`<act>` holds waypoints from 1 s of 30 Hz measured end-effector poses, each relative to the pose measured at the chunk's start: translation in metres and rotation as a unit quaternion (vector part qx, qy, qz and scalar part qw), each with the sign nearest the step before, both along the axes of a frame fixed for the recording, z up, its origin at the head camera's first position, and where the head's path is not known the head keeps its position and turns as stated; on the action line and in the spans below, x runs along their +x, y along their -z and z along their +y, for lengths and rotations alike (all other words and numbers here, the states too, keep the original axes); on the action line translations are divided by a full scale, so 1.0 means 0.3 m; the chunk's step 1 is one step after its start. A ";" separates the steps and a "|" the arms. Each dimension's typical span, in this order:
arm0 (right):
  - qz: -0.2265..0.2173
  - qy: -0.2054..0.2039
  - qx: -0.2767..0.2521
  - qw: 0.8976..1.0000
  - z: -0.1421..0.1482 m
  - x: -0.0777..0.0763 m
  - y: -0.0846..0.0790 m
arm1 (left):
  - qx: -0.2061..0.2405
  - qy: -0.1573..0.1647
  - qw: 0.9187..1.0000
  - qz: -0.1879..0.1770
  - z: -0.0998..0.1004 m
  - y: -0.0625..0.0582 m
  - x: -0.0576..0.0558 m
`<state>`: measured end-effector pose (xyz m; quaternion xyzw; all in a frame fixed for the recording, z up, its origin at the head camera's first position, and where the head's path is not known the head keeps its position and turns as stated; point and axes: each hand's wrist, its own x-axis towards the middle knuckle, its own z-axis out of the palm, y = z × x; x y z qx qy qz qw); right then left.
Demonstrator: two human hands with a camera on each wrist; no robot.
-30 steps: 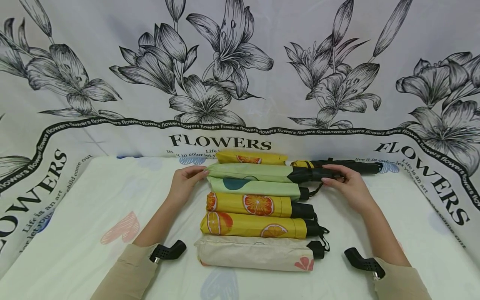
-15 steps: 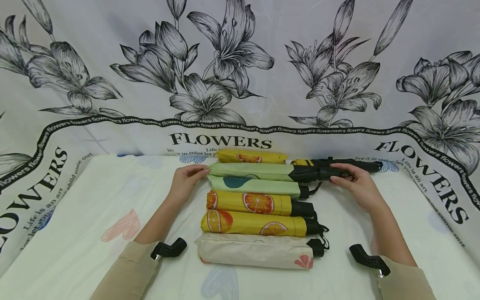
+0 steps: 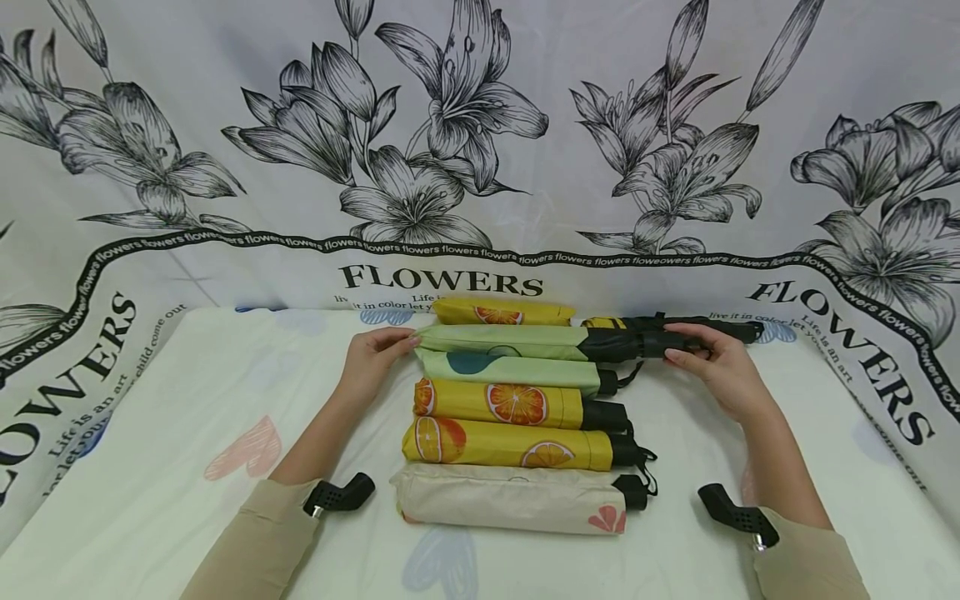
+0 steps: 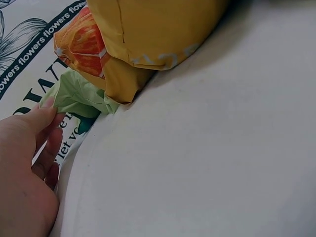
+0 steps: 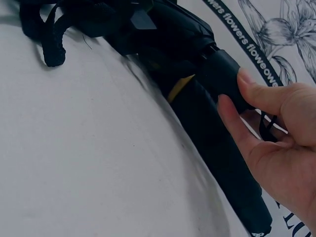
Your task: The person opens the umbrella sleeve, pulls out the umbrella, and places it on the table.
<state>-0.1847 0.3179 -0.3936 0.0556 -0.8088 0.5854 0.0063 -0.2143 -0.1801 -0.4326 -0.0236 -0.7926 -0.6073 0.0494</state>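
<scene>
A folded umbrella (image 3: 510, 342) in a light green sleeve lies crosswise at the back of a row, its black end sticking out to the right. My left hand (image 3: 373, 354) pinches the sleeve's left tip between thumb and forefinger; the left wrist view shows the bunched green cloth (image 4: 79, 94). At the opposite end my right hand (image 3: 723, 367) holds the umbrella's black handle (image 5: 222, 79) between thumb and fingers. Just in front lies another green umbrella (image 3: 540, 375) with a dark blue-green spot.
Nearer me lie a yellow umbrella (image 3: 465, 404), another yellow umbrella (image 3: 487, 442) and a cream umbrella (image 3: 510, 500). Behind are a yellow orange-printed sleeve (image 3: 525, 312) and a black umbrella (image 3: 720, 327), against the flower-printed cloth (image 3: 637, 287).
My right hand has shifted a little to the right, towards the end of the black handle. The left hand keeps its pinch on the green tip in the same place.
</scene>
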 end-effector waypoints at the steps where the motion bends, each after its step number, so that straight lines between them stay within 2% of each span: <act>1: 0.000 0.001 0.002 1.000 0.004 0.001 -0.001 | 0.000 0.000 1.000 0.000 -0.001 -0.001 -0.001; 8: -0.003 -0.001 -0.077 0.997 0.063 0.016 -0.005 | 0.015 -0.014 1.000 0.002 -0.005 -0.003 -0.002; 12: -0.007 -0.006 -0.096 0.995 0.094 0.022 -0.009 | 0.012 -0.013 1.000 0.002 -0.010 0.002 -0.005; 19: -0.012 -0.028 -0.169 0.985 0.141 0.026 0.000 | 0.005 -0.016 1.000 -0.002 -0.016 0.010 -0.007; 30: -0.020 -0.022 -0.224 0.974 0.201 0.036 0.015 | 0.009 -0.011 1.000 0.002 -0.011 0.009 -0.003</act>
